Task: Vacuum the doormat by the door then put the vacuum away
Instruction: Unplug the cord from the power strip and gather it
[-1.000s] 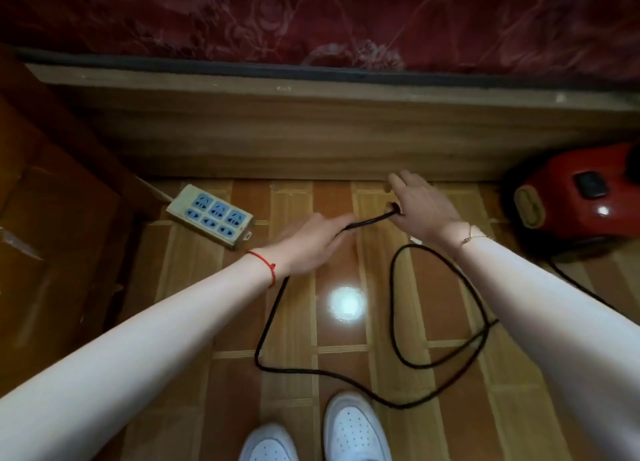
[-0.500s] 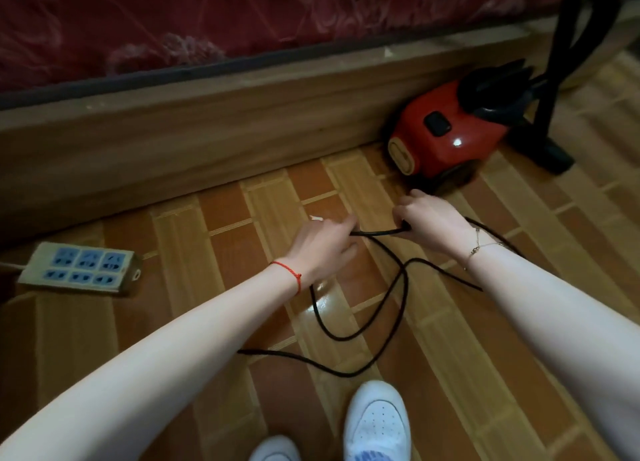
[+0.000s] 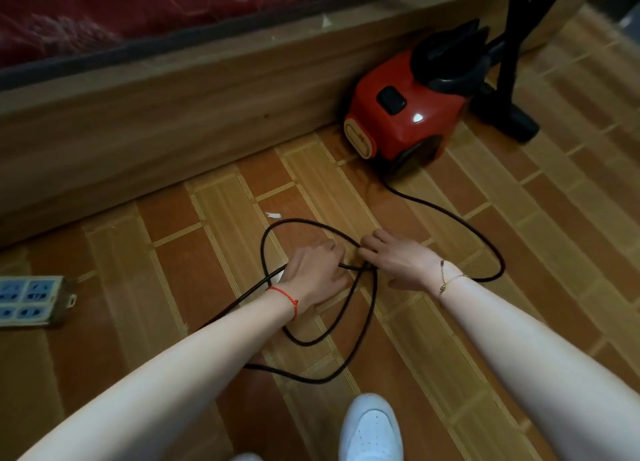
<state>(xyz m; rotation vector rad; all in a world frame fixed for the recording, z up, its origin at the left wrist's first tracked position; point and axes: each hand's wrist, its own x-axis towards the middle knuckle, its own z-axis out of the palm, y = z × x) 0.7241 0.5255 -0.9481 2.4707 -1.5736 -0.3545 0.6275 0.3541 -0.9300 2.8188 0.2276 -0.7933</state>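
My left hand and right hand each grip the cord, gathering it into loops on the floor so it stows neatly with the vacuum parked against the bed base.

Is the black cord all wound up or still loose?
Still loose: the cord sprawls in open loops on the floor, gathered only where both hands hold it.

Vacuum, cord, power strip on floor
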